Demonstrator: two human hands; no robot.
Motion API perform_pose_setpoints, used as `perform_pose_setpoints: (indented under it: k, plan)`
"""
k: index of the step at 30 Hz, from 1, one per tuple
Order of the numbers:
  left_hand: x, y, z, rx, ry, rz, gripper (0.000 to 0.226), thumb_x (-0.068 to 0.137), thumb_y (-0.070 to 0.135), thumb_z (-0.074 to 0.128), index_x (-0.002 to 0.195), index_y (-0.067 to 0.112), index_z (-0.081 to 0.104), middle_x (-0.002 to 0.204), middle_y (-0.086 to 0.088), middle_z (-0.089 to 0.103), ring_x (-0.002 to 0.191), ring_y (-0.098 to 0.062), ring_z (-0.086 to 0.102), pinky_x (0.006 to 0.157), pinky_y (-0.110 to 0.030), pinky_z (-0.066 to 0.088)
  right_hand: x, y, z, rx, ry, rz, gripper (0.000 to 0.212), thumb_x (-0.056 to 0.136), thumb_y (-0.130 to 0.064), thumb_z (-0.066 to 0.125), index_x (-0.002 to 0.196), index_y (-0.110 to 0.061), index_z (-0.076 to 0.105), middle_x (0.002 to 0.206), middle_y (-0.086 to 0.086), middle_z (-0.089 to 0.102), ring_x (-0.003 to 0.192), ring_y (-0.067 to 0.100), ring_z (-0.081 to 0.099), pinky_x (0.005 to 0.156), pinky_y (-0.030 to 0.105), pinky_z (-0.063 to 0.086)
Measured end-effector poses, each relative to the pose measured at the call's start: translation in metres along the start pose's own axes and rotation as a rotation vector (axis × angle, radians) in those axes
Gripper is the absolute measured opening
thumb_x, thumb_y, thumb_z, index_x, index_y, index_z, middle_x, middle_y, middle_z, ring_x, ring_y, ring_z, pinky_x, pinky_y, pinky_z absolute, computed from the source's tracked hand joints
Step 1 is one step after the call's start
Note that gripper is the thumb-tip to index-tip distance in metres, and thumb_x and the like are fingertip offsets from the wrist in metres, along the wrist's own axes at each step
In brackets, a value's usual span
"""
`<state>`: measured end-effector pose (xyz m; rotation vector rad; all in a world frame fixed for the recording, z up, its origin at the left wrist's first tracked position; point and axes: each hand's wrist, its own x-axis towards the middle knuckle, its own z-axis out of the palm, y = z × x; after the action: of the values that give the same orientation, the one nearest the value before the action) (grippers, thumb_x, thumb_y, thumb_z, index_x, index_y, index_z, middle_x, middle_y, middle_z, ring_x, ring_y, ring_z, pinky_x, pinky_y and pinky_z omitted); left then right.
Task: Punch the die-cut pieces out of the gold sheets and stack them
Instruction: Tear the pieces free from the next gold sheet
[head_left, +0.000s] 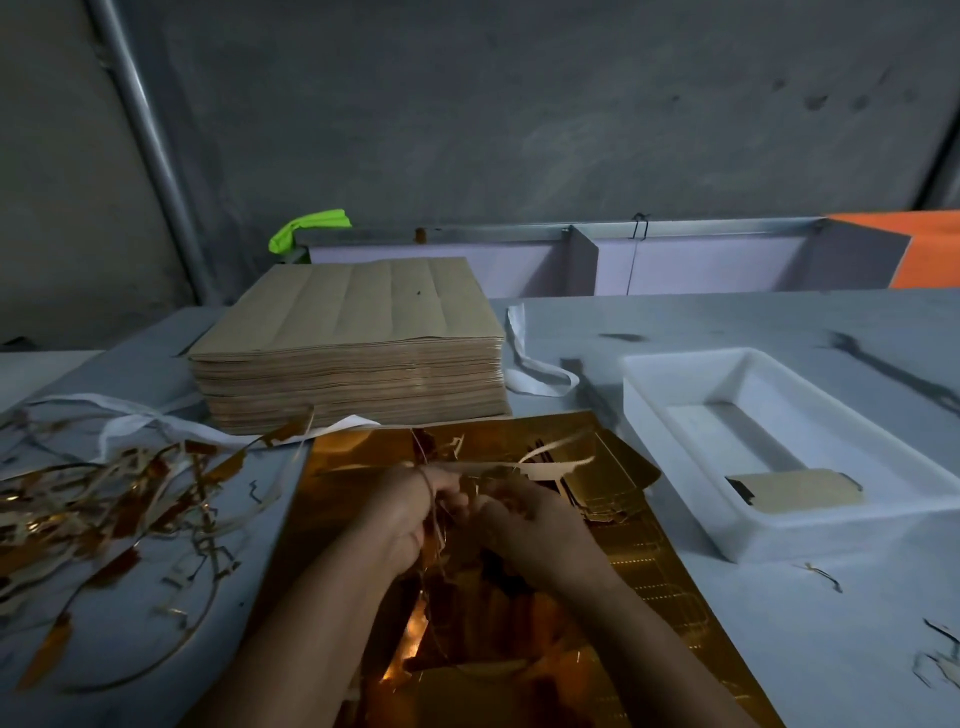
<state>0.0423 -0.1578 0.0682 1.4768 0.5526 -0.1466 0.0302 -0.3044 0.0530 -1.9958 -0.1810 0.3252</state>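
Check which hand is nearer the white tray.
Right. The right hand holds gold pieces over the gold sheet, on the side facing the white tray. The left hand, gripping scrap strips, is beside it, farther from the tray.

Green cloth (307, 232); white strap (537, 370)

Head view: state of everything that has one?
shiny gold die-cut sheet: flat on the grey table, under the hands
thin gold waste strips: gripped by both hands above the sheet
left hand: curled round the strips
right hand: curled round the strips
tall stack of brown sheets: neat, untouched
white plastic tray: holds one gold rectangular piece, lying flat
loose gold scrap pile: heaped on the table's left
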Motion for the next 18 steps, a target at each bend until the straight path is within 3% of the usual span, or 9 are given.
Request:
perform_pose_setpoints:
  k: [2, 3, 5, 8, 10, 12, 14, 16, 18]
  plan:
    - [-0.001, 0.007, -0.002, -0.078, 0.012, -0.005, 0.007, 0.091, 0.008, 0.059, 0.094, 0.005, 0.064, 0.075, -0.008, 0.063, 0.071, -0.021, 0.062, 0.068, -0.036, 0.049, 0.004, 0.002, -0.006, 0.165, -0.047, 0.047, 0.073, 0.074, -0.067, 0.07, 0.135, -0.037, 0.044, 0.105, -0.02, 0.052, 0.094, 0.005, 0.057, 0.063, 0.02, 0.047]
    - [-0.002, 0.01, -0.002, -0.106, 0.017, -0.004, 0.007, 0.091, 0.008, 0.058, 0.092, 0.005, 0.064, 0.074, -0.007, 0.062, 0.069, -0.02, 0.061, 0.065, -0.034, 0.049, 0.003, 0.0, -0.008, 0.205, -0.075, 0.071, 0.084, 0.068, -0.07, 0.073, 0.138, -0.036, 0.042, 0.107, -0.018, 0.052, 0.094, 0.004, 0.057, 0.063, 0.02, 0.049]
    - [-0.004, 0.017, -0.001, -0.116, 0.029, -0.001, 0.008, 0.093, 0.008, 0.056, 0.089, 0.005, 0.062, 0.072, -0.005, 0.057, 0.067, -0.018, 0.057, 0.061, -0.031, 0.049, 0.0, -0.004, -0.008, 0.111, 0.012, 0.041, 0.072, 0.067, -0.076, 0.068, 0.121, -0.031, 0.055, 0.102, -0.014, 0.059, 0.083, 0.003, 0.061, 0.058, 0.02, 0.054]
    - [-0.004, 0.025, 0.004, -0.046, 0.089, -0.022, 0.013, 0.094, 0.008, 0.054, 0.082, 0.007, 0.059, 0.065, -0.004, 0.051, 0.064, -0.017, 0.051, 0.071, -0.033, 0.048, -0.003, -0.009, -0.007, -0.165, 0.48, -0.26, 0.063, 0.075, -0.086, 0.039, 0.077, -0.026, 0.06, 0.07, -0.006, 0.063, 0.058, 0.008, 0.061, 0.053, 0.031, 0.058]
    - [-0.005, 0.027, 0.006, 0.031, 0.114, -0.029, 0.018, 0.094, 0.011, 0.055, 0.077, 0.009, 0.058, 0.063, -0.004, 0.05, 0.063, -0.018, 0.05, 0.075, -0.035, 0.045, -0.004, -0.016, -0.01, -0.275, 0.71, -0.505, 0.058, 0.084, -0.077, 0.034, 0.074, -0.024, 0.057, 0.071, -0.01, 0.055, 0.058, 0.005, 0.053, 0.047, 0.029, 0.049]
    - [-0.009, 0.029, 0.008, 0.122, 0.096, -0.015, 0.019, 0.094, 0.015, 0.055, 0.076, 0.011, 0.057, 0.064, -0.003, 0.051, 0.064, -0.019, 0.05, 0.074, -0.035, 0.044, -0.003, -0.022, -0.016, -0.37, 0.856, -0.601, 0.053, 0.086, -0.072, 0.038, 0.088, -0.024, 0.059, 0.087, -0.01, 0.052, 0.071, 0.002, 0.05, 0.054, 0.018, 0.041]
    - [-0.013, 0.029, 0.009, 0.169, 0.067, 0.02, 0.019, 0.093, 0.017, 0.057, 0.075, 0.012, 0.058, 0.064, -0.003, 0.051, 0.065, -0.019, 0.051, 0.079, -0.038, 0.046, 0.004, -0.028, -0.024, -0.44, 0.761, -0.529, 0.071, 0.08, -0.081, 0.038, 0.12, -0.026, 0.055, 0.116, -0.002, 0.052, 0.103, 0.011, 0.052, 0.08, 0.03, 0.05]
    - [-0.015, 0.03, 0.011, 0.096, 0.002, 0.072, 0.016, 0.09, 0.016, 0.058, 0.076, 0.011, 0.062, 0.064, -0.003, 0.054, 0.064, -0.019, 0.052, 0.073, -0.037, 0.047, 0.01, -0.029, -0.029, -0.376, 0.417, -0.315, 0.097, 0.065, -0.091, 0.042, 0.143, -0.033, 0.036, 0.144, -0.001, 0.043, 0.128, 0.019, 0.043, 0.103, 0.046, 0.043]
    - [-0.015, 0.033, 0.013, -0.095, -0.102, 0.109, 0.012, 0.089, 0.011, 0.055, 0.081, 0.007, 0.064, 0.066, -0.006, 0.057, 0.06, -0.018, 0.054, 0.059, -0.031, 0.046, 0.011, -0.026, -0.027, -0.01, 0.075, -0.164, 0.109, 0.056, -0.085, 0.062, 0.147, -0.038, 0.026, 0.148, 0.003, 0.045, 0.121, 0.02, 0.051, 0.099, 0.043, 0.046]
